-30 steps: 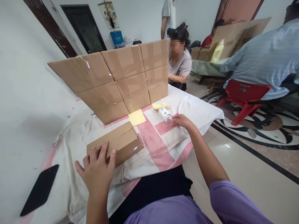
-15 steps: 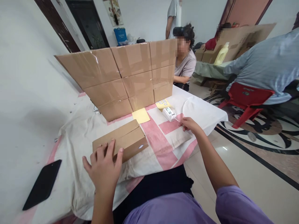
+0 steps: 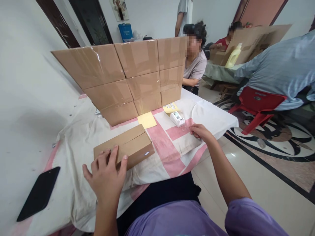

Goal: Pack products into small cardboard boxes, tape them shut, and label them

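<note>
Head view, left hand (image 3: pixel 106 177) on cardboard box (image 3: pixel 134 144), seemingly closed

**Neighbours at work beyond a cardboard wall** (image 3: pixel 144 80)

The wall, seamed into panels and shiny with tape, stands on a pink-and-white cloth (image 3: pixel 169 157). A black phone-like slab (image 3: pixel 38 194) lies at the cloth's left. Past the wall's right edge sits a person in a pale top (image 3: pixel 197 67); another person (image 3: pixel 184 19) stands behind. At right, someone in light blue (image 3: pixel 283 65) sits on a red chair (image 3: pixel 262 97), near a pale yellow bottle (image 3: pixel 233 56) on a second table (image 3: pixel 215 72). A blue container (image 3: pixel 125 31) stands below a wall hanging (image 3: pixel 119 9), right of a dark door (image 3: pixel 92 21).
</note>
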Motion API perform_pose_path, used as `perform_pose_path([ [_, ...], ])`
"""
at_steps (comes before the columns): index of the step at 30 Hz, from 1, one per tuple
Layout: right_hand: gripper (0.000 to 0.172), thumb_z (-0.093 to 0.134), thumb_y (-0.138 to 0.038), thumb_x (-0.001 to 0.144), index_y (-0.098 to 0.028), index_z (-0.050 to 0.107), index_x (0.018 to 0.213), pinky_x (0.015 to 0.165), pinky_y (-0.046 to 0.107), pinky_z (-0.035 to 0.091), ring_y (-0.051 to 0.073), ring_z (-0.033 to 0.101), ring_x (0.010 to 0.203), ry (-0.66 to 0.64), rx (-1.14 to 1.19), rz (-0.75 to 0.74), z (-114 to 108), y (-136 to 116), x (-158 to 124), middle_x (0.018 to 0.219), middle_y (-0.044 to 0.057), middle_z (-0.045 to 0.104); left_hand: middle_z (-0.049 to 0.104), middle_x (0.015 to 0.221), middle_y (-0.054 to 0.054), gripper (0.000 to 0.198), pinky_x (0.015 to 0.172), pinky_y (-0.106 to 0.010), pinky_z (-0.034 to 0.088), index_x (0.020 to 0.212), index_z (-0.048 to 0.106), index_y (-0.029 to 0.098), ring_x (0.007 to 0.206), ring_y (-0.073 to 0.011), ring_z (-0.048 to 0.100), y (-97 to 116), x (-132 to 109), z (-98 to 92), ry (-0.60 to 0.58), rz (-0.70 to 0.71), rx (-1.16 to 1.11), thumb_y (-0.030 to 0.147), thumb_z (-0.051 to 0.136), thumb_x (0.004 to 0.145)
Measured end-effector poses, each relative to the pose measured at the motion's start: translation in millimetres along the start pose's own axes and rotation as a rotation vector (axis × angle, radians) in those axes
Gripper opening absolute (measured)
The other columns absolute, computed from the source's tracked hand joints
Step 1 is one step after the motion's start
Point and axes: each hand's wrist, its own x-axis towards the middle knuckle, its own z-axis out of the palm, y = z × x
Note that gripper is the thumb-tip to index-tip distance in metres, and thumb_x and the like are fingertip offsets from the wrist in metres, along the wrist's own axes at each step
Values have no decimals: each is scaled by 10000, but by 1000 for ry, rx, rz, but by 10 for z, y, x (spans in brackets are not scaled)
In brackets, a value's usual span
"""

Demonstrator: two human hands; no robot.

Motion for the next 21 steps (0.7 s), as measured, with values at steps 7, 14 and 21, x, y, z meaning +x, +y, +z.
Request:
perform_pose_path([
  [7,149,690,-183,722,-153,701,868,390,235,220,78,341,372,1,-146,6,22,-139,90,502,-16,591,657,1318,-136,505,1228,-576,172,1388,628,229,1213,-337,561,17,-4,-14,-5,1,9,494,477,985],
  [14,179,663,-45,597,-182,569,531,494,239,357,131,522,523,100,-324,-27,157,-258,176,491,8,583,667,1278,-126,497,1222,-553,188,1362,641,235,1187,-334,572,34,10,-17,2,-17,8,504,476,978],
  [21,194,639,-96,671,-213,489,635,467,246,331,115,498,469,170,-265,-44,191,-141,163,566,-6,618,662,1271,-116,496,1228,-524,170,1346,647,247,1192,-327,567,19,1,-1,4,-22,3,518,463,974],
])
